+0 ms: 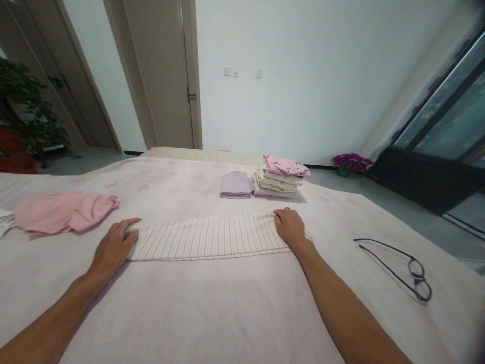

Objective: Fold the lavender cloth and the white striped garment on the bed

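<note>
A striped white and pink garment, folded into a long narrow strip, lies flat across the bed-like surface before me. At its left end, my left hand grips the edge between thumb and fingers. My right hand is closed on the upper edge near the right end, and its palm covers part of the cloth. A small corner of the strip shows beyond my right wrist. Which kind of garment it is I cannot tell.
A stack of folded clothes with a pink printed piece on top stands beyond the strip, beside a folded lilac cloth. Crumpled pink clothing lies at left. Black-framed glasses rest at right on the pale pink cover.
</note>
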A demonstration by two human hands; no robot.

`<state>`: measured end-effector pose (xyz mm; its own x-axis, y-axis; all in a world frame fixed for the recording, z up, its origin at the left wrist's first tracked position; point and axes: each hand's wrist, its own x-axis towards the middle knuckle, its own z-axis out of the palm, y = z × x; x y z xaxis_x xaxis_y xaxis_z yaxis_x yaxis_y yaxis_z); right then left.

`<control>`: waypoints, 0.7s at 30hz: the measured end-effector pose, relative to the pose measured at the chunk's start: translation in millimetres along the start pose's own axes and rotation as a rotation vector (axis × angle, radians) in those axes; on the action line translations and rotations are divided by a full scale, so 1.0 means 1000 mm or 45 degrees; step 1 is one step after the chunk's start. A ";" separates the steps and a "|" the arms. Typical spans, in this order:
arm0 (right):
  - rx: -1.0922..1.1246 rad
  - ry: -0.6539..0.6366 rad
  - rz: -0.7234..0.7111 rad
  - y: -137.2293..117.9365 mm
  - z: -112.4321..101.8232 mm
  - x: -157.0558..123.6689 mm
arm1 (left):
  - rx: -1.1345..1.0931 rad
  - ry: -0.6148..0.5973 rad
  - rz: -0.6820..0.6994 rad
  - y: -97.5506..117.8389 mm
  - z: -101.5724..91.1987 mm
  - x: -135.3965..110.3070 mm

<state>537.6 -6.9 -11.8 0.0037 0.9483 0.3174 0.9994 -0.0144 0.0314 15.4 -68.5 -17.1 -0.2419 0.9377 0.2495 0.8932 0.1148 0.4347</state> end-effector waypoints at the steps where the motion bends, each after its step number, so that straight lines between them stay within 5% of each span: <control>1: 0.002 0.002 -0.002 0.000 0.000 0.000 | -0.007 -0.002 0.003 0.001 -0.001 -0.001; 21: 0.007 0.007 -0.006 0.000 0.000 -0.001 | 0.121 -0.104 -0.150 0.004 -0.004 -0.001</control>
<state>537.8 -7.8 -12.6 -0.0011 0.9467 0.3223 0.9996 -0.0082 0.0275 17.7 -70.1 -12.4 -0.3192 0.9388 0.1291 0.8933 0.2526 0.3718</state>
